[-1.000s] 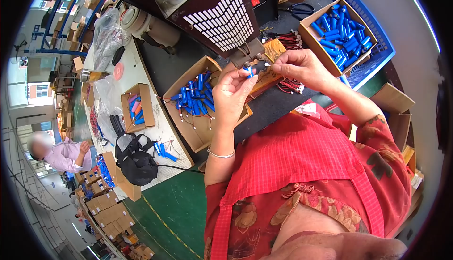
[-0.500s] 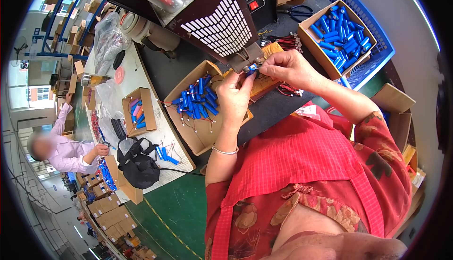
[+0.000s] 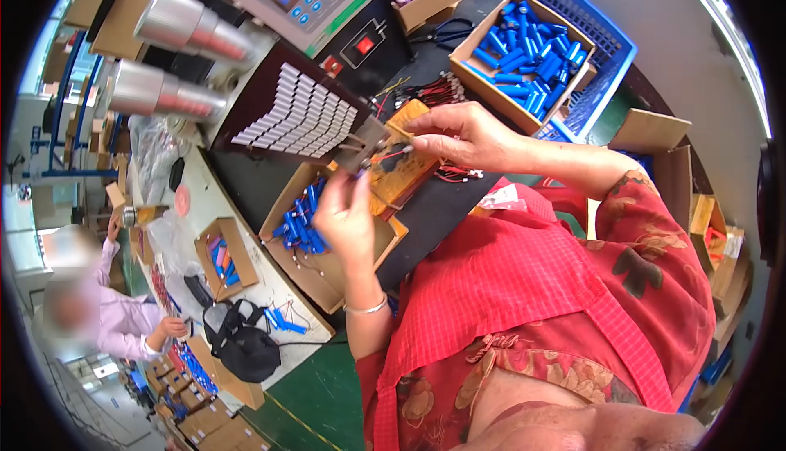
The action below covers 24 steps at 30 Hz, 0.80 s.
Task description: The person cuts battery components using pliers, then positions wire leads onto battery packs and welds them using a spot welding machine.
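Observation:
The welding machine's metal electrode holders (image 3: pixel 360 146) stand over an orange block (image 3: pixel 401 185). My left hand (image 3: pixel 348 222), smeared by motion, is closed just below the holders. A small blue end of a battery cell (image 3: pixel 362 174) shows at its fingertips; the rest is hidden. From there a red wire (image 3: pixel 388 155) runs over the block to a white connector beside my right thumb. My right hand (image 3: pixel 463 135) is above the block's right end, thumb and forefinger apart. Beside my left hand, an open carton (image 3: pixel 277 267) contains blue cells (image 3: pixel 301 226) with wires.
Behind the block lie bundled red and black leads (image 3: pixel 438 90) and dark scissors (image 3: pixel 442 33). A carton of blue cells (image 3: pixel 532 54) sits in a blue basket (image 3: pixel 626 49). The machine's control box (image 3: pixel 319 4) is at the back. Another person (image 3: pixel 115 312) works at the white table on the left.
My hands have separated: the left moved left and down from the electrodes, the right drew away and loosened its pinch. The head view shifted, bringing the control panel into sight.

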Motion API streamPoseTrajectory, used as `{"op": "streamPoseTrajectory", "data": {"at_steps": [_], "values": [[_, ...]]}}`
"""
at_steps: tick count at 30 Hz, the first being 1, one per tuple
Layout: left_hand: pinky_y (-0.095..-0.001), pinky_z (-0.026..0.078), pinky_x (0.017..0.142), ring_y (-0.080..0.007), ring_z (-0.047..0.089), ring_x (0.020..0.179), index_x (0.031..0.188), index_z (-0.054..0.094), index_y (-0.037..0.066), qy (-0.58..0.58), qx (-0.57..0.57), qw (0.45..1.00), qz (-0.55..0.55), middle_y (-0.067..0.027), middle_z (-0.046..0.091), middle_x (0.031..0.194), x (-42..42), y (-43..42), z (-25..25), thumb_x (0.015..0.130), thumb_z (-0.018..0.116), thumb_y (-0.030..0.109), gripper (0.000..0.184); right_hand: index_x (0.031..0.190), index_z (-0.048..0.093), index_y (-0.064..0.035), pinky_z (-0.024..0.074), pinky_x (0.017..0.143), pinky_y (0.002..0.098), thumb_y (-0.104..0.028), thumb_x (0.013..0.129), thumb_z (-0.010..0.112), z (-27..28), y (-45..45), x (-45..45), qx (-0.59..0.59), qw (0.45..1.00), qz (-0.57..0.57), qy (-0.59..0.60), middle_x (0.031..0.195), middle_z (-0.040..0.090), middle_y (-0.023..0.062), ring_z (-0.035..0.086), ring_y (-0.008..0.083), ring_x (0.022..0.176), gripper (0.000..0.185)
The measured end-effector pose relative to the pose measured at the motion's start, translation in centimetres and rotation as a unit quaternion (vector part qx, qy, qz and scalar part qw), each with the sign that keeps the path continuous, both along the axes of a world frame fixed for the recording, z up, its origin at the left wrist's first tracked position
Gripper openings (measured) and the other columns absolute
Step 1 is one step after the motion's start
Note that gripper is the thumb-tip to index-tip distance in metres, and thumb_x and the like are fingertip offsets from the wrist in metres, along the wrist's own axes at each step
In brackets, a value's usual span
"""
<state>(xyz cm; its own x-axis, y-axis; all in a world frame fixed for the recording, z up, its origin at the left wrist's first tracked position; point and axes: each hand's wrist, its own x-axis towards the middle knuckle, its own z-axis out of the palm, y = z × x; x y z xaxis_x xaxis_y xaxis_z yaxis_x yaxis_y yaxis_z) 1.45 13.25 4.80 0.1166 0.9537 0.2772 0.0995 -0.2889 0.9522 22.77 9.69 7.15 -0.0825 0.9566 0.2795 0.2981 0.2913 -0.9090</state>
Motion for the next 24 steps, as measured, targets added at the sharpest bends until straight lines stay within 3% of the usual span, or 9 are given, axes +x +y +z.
{"op": "streamPoseTrajectory", "data": {"at_steps": [2,4,6,12,16,19,21,22,24], "values": [[-0.0264,0.045,0.081,-0.0134,0.058,0.089,0.112,0.055,-0.003,0.019,-0.018,0.996,0.091,-0.0091,0.061,0.103,-3.7,0.8,-0.6,0.078,0.062,-0.002,0.035,0.094,0.061,0.0007,0.0487,0.067,0.034,-0.014,0.079,0.062,0.1,-0.1,3.8,0.071,0.991,-0.035,-0.108,0.082,0.06,0.0147,0.06,0.0259,0.076,0.021],[-0.0332,0.039,0.092,-0.0243,0.049,0.109,0.117,0.05,-0.003,0.249,0.157,0.943,0.155,-0.0158,0.047,0.125,-6.2,0.6,0.7,0.078,0.061,0.0,0.041,0.091,0.061,0.0004,0.0487,0.067,0.0342,-0.008,0.074,0.064,0.3,0.0,8.6,0.087,0.964,-0.083,-0.235,0.08,0.059,0.0141,0.059,0.0284,0.078,0.019],[-0.0361,0.04,0.091,-0.0285,0.046,0.112,0.114,0.051,-0.003,0.243,0.167,0.934,0.201,-0.0175,0.046,0.122,-6.4,-0.9,1.2,0.08,0.061,0.003,0.036,0.091,0.061,-0.001,0.049,0.069,0.0352,-0.002,0.071,0.063,-0.8,0.3,13.8,0.061,0.935,-0.093,-0.336,0.086,0.058,0.013,0.059,0.0285,0.081,0.021],[-0.0292,0.049,0.071,-0.0234,0.058,0.086,0.094,0.061,-0.001,0.155,0.225,0.96,0.067,-0.0155,0.055,0.106,-0.6,-5.1,1.3,0.078,0.059,-0.005,0.016,0.092,0.058,-0.0032,0.0493,0.071,0.0373,-0.007,0.063,0.066,-4.3,2.3,17.3,-0.051,0.802,-0.024,-0.595,0.094,0.052,0.0138,0.056,0.0297,0.09,0.03],[-0.0292,0.048,0.072,-0.0214,0.061,0.081,0.089,0.063,0.0,0.128,0.167,0.969,-0.127,-0.0104,0.063,0.09,3.9,-5.9,1.4,0.075,0.06,-0.005,0.015,0.085,0.055,-0.0002,0.0501,0.061,0.0344,-0.006,0.074,0.053,-6.3,3.7,16.9,0.039,0.757,-0.009,-0.653,0.083,0.052,0.0131,0.06,0.0257,0.072,0.012],[-0.029,0.048,0.07,-0.0218,0.062,0.078,0.091,0.062,0.0,0.098,0.114,0.959,-0.239,-0.0107,0.062,0.087,6.5,-5.5,0.3,0.075,0.06,-0.004,0.016,0.086,0.058,-0.0006,0.0494,0.063,0.0354,-0.004,0.072,0.056,-6.8,3.6,17.6,0.077,0.814,-0.018,-0.576,0.082,0.053,0.0131,0.059,0.0279,0.076,0.014],[-0.027,0.049,0.07,-0.0192,0.062,0.079,0.091,0.062,-0.001,0.071,-0.008,0.952,-0.296,-0.0094,0.062,0.088,7.9,-5.2,-0.9,0.078,0.058,-0.002,0.014,0.093,0.061,-0.0006,0.0491,0.065,0.0347,-0.005,0.072,0.06,-6.3,3.0,18.0,0.067,0.916,-0.051,-0.392,0.087,0.057,0.0151,0.059,0.0308,0.08,0.021],[-0.0246,0.05,0.071,-0.0168,0.062,0.081,0.097,0.06,-0.002,-0.022,-0.179,0.926,-0.332,-0.0096,0.062,0.092,8.8,-5.2,-1.4,0.084,0.055,0.002,0.015,0.101,0.061,-0.0016,0.0488,0.062,0.0302,-0.01,0.076,0.064,-5.4,2.7,18.0,0.083,0.943,-0.037,-0.321,0.087,0.063,0.0117,0.061,0.0228,0.076,0.026],[-0.0234,0.05,0.073,-0.0157,0.061,0.081,0.104,0.056,-0.003,-0.142,-0.388,0.835,-0.363,-0.0116,0.061,0.094,10.5,-4.5,-1.0,0.088,0.052,0.01,0.021,0.104,0.061,-0.0024,0.0479,0.06,0.025,-0.014,0.08,0.064,-2.7,1.2,17.2,-0.174,0.979,-0.021,-0.106,0.082,0.065,0.005,0.058,0.0112,0.069,0.027]]}}
